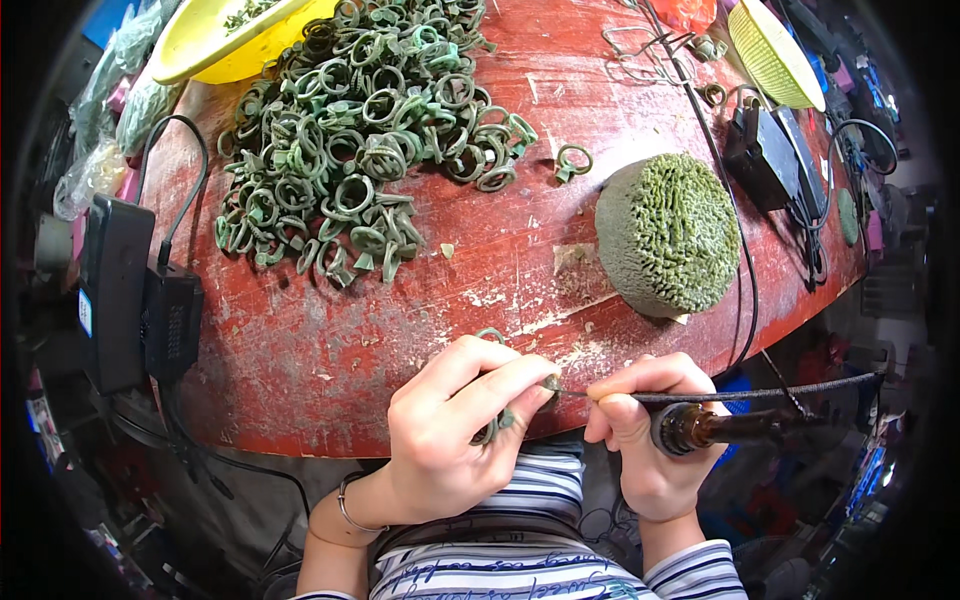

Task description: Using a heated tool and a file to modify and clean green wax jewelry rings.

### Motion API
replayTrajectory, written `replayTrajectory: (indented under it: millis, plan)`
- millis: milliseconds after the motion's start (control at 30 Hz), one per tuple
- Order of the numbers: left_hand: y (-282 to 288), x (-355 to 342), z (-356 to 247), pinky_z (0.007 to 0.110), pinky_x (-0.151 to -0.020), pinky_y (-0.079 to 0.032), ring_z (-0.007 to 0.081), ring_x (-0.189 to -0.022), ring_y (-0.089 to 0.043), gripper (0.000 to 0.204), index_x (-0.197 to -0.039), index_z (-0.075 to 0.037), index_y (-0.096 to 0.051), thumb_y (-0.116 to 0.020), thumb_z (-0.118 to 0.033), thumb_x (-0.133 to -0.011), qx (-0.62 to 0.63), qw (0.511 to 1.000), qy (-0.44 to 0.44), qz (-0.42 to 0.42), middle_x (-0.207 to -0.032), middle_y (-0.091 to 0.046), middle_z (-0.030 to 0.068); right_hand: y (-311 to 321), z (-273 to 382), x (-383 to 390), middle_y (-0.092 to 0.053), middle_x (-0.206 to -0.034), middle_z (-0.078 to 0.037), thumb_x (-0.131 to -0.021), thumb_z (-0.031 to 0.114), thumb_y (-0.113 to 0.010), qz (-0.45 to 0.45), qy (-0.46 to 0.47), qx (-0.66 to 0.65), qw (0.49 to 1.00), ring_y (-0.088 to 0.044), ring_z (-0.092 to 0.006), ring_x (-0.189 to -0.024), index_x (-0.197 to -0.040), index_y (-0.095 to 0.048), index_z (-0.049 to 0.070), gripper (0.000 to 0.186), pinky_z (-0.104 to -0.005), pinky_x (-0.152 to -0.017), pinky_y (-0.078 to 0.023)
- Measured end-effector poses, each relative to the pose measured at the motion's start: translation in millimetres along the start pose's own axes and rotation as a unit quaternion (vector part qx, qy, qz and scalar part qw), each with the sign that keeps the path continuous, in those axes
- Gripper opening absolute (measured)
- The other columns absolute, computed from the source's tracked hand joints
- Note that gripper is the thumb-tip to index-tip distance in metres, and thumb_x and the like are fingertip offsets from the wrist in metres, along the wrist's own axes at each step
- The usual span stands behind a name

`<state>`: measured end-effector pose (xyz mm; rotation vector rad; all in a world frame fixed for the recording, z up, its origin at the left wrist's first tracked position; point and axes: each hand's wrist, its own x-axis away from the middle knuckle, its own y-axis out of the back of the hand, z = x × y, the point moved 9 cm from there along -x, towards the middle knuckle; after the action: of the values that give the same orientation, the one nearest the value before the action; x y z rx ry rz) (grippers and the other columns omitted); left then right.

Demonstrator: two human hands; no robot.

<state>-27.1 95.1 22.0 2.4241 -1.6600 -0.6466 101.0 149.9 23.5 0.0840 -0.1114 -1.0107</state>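
Note:
My left hand (450, 420) is closed around greenish rings, with one ring (489, 335) showing above its fingers and part of another below; how many it holds is hidden. Pinched in my right hand (650, 425) is a thin-tipped tool (572, 393), its fine point touching or nearly touching a small piece at my left fingertips. Behind the right fingers a black cord-like length (780, 388) runs off to the right. A dark brown, shiny cylinder (690, 428) appears against that palm; whether it belongs to the tool I cannot tell.
A large heap of greenish rings (350, 130) covers the far left of the red table (300, 370). One single ring (573, 162) lies near a round, rough-topped green block (670, 235). Yellow basin (240, 50), yellow-green basket (775, 55), black power boxes (765, 155) and cables line the edges.

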Motion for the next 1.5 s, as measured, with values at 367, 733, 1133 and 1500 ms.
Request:
replayTrajectory:
  millis: [367,733,1133,1500]
  plan:
    - [-1,0,2,0.026,-0.05,-0.044,0.0176,-0.058,-0.055,0.017,-0.087,0.0,-0.063,-0.065,0.003,-0.071,0.02,1.0,0.011,0.012,-0.074,-0.056,0.009,8,1,3,-0.057,-0.069,-0.007,-0.082,0.005,-0.059,-0.061,-0.007,-0.022,0.998,-0.055,-0.009,-0.059,-0.091,-0.055,-0.001,0.012,-0.0207,-0.054,-0.044]
    - [7,1,-7,0.026,-0.054,-0.046,0.0163,-0.063,-0.056,0.025,-0.092,-0.003,-0.065,-0.067,0.004,-0.069,0.023,0.999,-0.026,0.0,-0.077,-0.057,0.0077,0,-18,9,-0.062,-0.072,-0.007,-0.076,0.002,-0.064,-0.02,-0.097,-0.032,0.995,-0.058,-0.0105,-0.06,-0.089,-0.06,-0.003,0.015,-0.0227,-0.055,-0.046]
    - [14,5,-30,0.026,-0.051,-0.045,0.0139,-0.06,-0.056,0.024,-0.088,0.0,-0.065,-0.074,-0.011,-0.069,0.151,0.988,-0.042,0.003,-0.077,-0.056,0.0085,-4,-9,18,-0.055,-0.055,-0.007,-0.07,0.021,-0.073,-0.085,-0.094,-0.175,0.976,-0.047,-0.0072,-0.041,-0.072,-0.052,-0.002,0.031,-0.0199,-0.035,-0.036]
    - [19,5,-11,0.027,-0.061,-0.049,0.0168,-0.067,-0.06,0.022,-0.083,0.0,-0.061,-0.069,0.005,-0.064,0.07,0.997,0.02,-0.036,-0.075,-0.061,0.0108,23,-7,21,-0.049,-0.05,-0.004,-0.083,0.012,-0.054,-0.174,-0.073,-0.064,0.98,-0.046,-0.0078,-0.042,-0.089,-0.051,-0.003,0.017,-0.0204,-0.039,-0.034]
